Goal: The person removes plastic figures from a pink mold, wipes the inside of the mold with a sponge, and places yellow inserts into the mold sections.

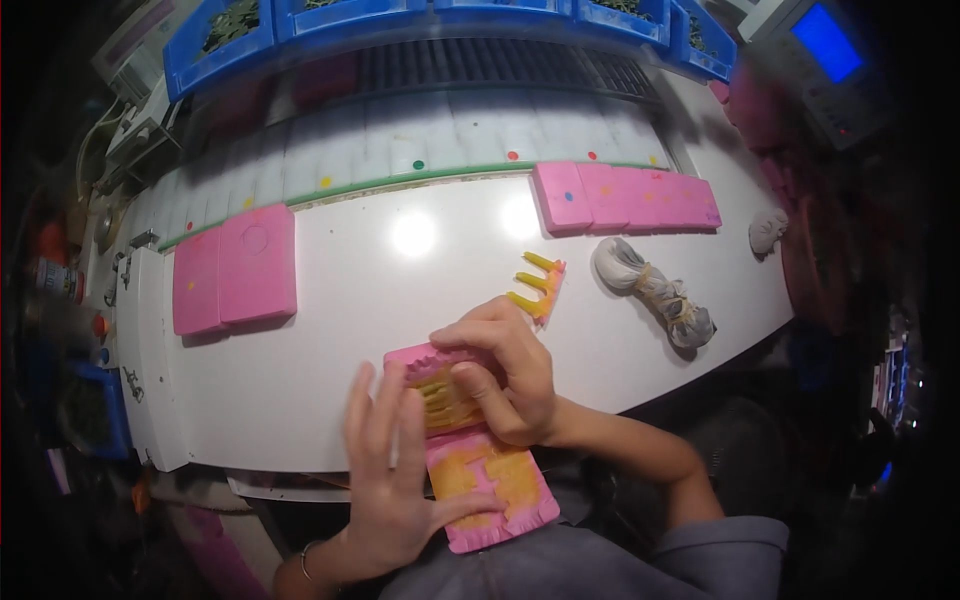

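An opened pink rubber mould (553, 505) is in front of me at the near table edge, its two halves spread apart. Yellow-orange stains cover the lower half's inner face, and yellow ridges line the hollow of the upper half. My right hand (510, 375) grips the upper half, thumb on the inner face and fingers over the far edge. Slightly blurred, my left hand (390, 490) stands beside the mould with its fingers stretched out; its thumb lies across the lower half. Beyond my right hand lies a yellow and pink comb-shaped piece (545, 290).
Two closed pink moulds (257, 262) stand at the left, and several more pink moulds (630, 198) form a row at the back right. A tied cloth bundle (652, 290) lies at right, with a smaller white bundle (768, 231) beyond. Blue bins (375, 25) line the back.
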Available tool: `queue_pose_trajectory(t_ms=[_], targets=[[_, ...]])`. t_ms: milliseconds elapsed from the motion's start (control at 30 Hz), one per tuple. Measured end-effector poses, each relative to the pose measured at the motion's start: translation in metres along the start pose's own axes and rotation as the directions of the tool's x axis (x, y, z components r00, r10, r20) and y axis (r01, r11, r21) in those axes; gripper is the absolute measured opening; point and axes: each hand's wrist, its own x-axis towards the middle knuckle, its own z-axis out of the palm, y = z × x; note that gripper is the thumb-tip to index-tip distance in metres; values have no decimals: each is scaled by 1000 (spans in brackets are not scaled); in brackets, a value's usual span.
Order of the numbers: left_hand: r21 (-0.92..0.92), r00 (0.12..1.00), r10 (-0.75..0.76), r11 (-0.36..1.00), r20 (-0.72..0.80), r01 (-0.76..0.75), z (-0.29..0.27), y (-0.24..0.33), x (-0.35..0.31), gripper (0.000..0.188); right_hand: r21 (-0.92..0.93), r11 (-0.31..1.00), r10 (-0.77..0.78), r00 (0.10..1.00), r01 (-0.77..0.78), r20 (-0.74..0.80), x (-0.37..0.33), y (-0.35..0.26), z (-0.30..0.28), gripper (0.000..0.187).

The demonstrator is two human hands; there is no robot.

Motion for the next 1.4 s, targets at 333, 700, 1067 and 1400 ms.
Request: queue_pose_trajectory(t_ms=[333,700,1067,1400], targets=[[-110,994,-34,993,108,45,19,-5,-18,115,-614,588,516,829,-527,-217,8,-3,-61,52],[-302,956,-125,931,266,206,8,-9,21,122,-13,876,459,841,-482,-287,-1,-6,-59,37],[-335,941,-176,902,288,271,8,-13,32,133,84,826,561,827,-557,-38,-23,-19,-32,39],[-271,960,-78,950,269,153,9,-14,31,109,38,885,466,883,-465,-61,-28,-1,-21,41]])
